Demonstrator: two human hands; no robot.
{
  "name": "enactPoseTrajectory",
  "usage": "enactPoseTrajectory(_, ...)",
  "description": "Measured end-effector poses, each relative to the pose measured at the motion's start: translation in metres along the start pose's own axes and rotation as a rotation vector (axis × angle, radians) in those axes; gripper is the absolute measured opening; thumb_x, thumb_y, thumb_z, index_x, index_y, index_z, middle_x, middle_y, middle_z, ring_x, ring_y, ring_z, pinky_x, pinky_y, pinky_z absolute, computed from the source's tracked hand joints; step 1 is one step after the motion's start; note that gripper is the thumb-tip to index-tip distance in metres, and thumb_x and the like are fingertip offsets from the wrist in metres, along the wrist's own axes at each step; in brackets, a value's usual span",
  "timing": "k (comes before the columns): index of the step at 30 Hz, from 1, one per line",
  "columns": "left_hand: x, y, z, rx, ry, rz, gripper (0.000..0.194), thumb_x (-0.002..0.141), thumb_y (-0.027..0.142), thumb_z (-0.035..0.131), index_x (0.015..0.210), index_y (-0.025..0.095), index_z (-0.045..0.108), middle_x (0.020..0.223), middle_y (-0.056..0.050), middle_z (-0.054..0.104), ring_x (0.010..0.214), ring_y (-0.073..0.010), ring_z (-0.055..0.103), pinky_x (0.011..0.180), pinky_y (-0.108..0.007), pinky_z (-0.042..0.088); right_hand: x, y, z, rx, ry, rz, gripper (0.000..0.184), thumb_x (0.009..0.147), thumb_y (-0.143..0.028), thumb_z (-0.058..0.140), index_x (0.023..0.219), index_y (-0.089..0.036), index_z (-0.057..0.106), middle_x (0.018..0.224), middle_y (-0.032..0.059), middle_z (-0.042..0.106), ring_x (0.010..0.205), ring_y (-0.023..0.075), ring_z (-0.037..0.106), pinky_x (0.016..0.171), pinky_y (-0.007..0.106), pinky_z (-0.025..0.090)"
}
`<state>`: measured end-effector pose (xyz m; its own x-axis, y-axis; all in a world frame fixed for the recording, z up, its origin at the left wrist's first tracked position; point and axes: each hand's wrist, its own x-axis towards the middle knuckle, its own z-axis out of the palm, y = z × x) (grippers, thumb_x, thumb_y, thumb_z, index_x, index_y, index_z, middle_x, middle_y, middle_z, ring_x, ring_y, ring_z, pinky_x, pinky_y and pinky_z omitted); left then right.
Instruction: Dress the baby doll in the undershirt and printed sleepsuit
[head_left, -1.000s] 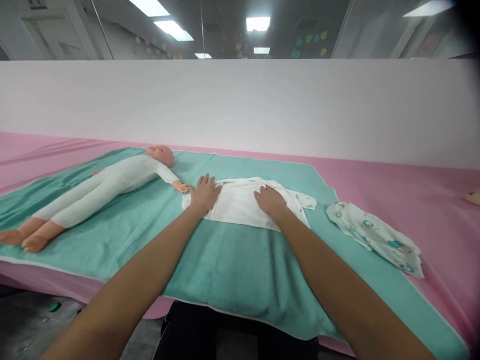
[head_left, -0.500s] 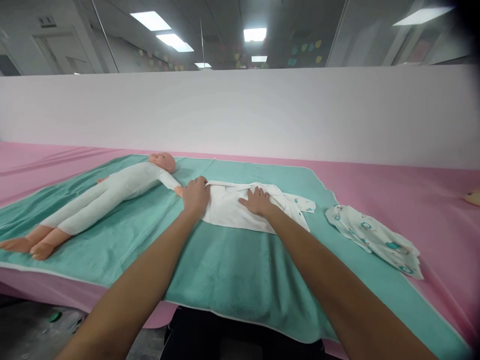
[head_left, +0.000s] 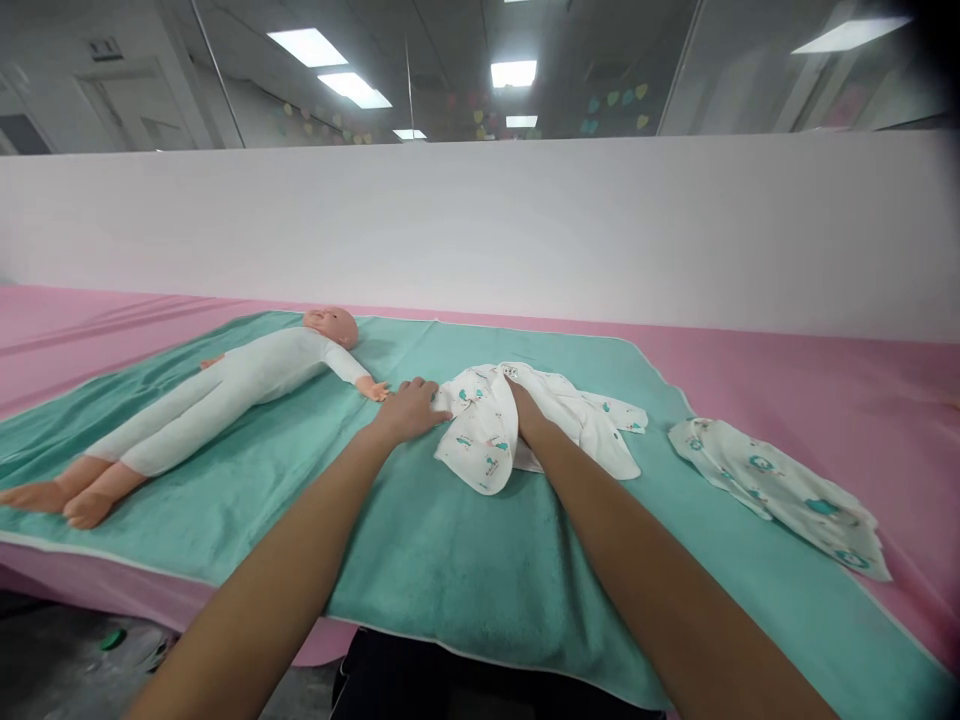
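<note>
A white baby shirt with a small green print lies spread on a green towel. Its left front panel is folded over the middle, print side up. My left hand is at the shirt's left sleeve, thumb and fingers closed around the cuff. My right hand reaches under the front panel near the neckline, so its fingers are hidden inside the shirt. To the left, a baby doll in a white bodysuit lies on its back, its arm stretched close to my left hand.
Folded printed baby clothing lies at the right, across the towel's edge. Pink cloth covers the table beneath the towel. Behind it rises a white partition with glass above.
The shirt's left front panel has come over to the middle, showing its print. My right hand has gone from lying flat on the white fabric to inside the shirt.
</note>
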<state>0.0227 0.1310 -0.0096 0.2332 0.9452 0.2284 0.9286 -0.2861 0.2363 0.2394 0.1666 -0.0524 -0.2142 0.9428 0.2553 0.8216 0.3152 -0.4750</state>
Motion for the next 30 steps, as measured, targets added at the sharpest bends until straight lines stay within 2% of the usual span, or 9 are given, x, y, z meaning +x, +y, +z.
enactPoseTrajectory(4,0.003,-0.010,0.005,0.139,-0.071,-0.084,0.027,0.080,0.039,0.045,0.095,0.021,0.058,0.102,-0.008,0.061,0.095,-0.0259,0.055,0.074,-0.035,0.042,-0.003,-0.009,-0.005,-0.079,-0.019,-0.017,0.045,0.085,-0.027,0.042,0.127,-0.014,0.043,0.135,0.0100,0.044,0.125,0.0236,0.038,0.102,0.034,0.031)
enactPoseTrajectory(6,0.003,-0.011,0.002,0.119,0.039,-0.138,0.020,0.083,0.030,0.041,0.092,0.021,0.057,0.096,-0.006,0.063,0.088,-0.0224,0.057,0.070,-0.032,0.040,-0.005,-0.014,-0.005,-0.138,-0.004,-0.008,0.035,0.085,-0.027,0.043,0.117,-0.015,0.052,0.124,0.0111,0.054,0.115,0.0237,0.048,0.096,0.033,0.035)
enactPoseTrajectory(10,0.005,-0.016,-0.004,0.145,0.419,-0.241,0.024,0.089,0.029,0.033,0.099,0.021,0.053,0.102,-0.008,0.059,0.096,-0.0232,0.053,0.072,-0.032,0.039,-0.012,-0.026,-0.003,-0.232,0.038,0.000,0.023,0.085,-0.023,0.039,0.095,-0.014,0.058,0.096,0.0130,0.063,0.090,0.0245,0.058,0.080,0.034,0.041)
enactPoseTrajectory(14,0.006,-0.019,-0.006,0.174,0.514,-0.269,0.025,0.085,0.018,0.036,0.104,0.021,0.052,0.107,-0.009,0.057,0.102,-0.0249,0.049,0.075,-0.034,0.039,-0.018,-0.039,0.000,-0.243,0.064,-0.109,0.029,0.088,-0.026,0.035,0.110,-0.017,0.051,0.111,0.0100,0.058,0.099,0.0210,0.053,0.083,0.029,0.039)
enactPoseTrajectory(17,0.004,-0.009,-0.003,0.127,0.470,-0.176,0.026,0.086,0.020,0.035,0.106,0.021,0.052,0.109,-0.008,0.058,0.103,-0.0226,0.051,0.080,-0.033,0.039,-0.017,-0.041,0.003,-0.250,0.077,-0.253,0.042,0.089,-0.026,0.032,0.129,-0.015,0.036,0.132,0.0107,0.043,0.113,0.0195,0.045,0.093,0.029,0.035)
enactPoseTrajectory(19,0.003,0.001,0.000,0.089,0.351,-0.131,0.027,0.088,0.024,0.033,0.104,0.022,0.054,0.104,-0.007,0.061,0.097,-0.0213,0.055,0.078,-0.032,0.040,-0.014,-0.039,0.006,-0.284,0.031,-0.329,0.045,0.089,-0.027,0.032,0.133,-0.014,0.031,0.137,0.0112,0.037,0.120,0.0202,0.038,0.098,0.031,0.031)
enactPoseTrajectory(24,0.003,0.008,0.010,0.117,0.044,-0.144,0.030,0.086,0.035,0.034,0.091,0.020,0.059,0.092,-0.009,0.066,0.087,-0.0251,0.060,0.070,-0.034,0.043,-0.009,-0.034,0.014,-0.350,-0.112,-0.278,0.043,0.090,-0.031,0.031,0.129,-0.014,0.038,0.136,0.0115,0.039,0.127,0.0214,0.030,0.104,0.037,0.025)
enactPoseTrajectory(27,0.006,-0.001,0.014,0.152,0.091,-0.127,0.026,0.084,0.032,0.038,0.092,0.018,0.059,0.099,-0.012,0.064,0.098,-0.0273,0.056,0.077,-0.038,0.043,-0.008,-0.034,0.018,-0.368,-0.124,-0.210,0.046,0.090,-0.032,0.027,0.132,-0.015,0.035,0.140,0.0119,0.034,0.131,0.0232,0.024,0.106,0.044,0.021)
enactPoseTrajectory(30,0.008,-0.013,0.020,0.156,0.145,-0.082,0.030,0.082,0.028,0.043,0.109,0.019,0.053,0.124,-0.012,0.053,0.120,-0.0293,0.040,0.091,-0.045,0.036,-0.007,-0.032,0.019,-0.401,-0.128,-0.141,0.049,0.089,-0.024,0.027,0.137,-0.013,0.027,0.144,0.0133,0.026,0.133,0.0231,0.021,0.107,0.048,0.017)
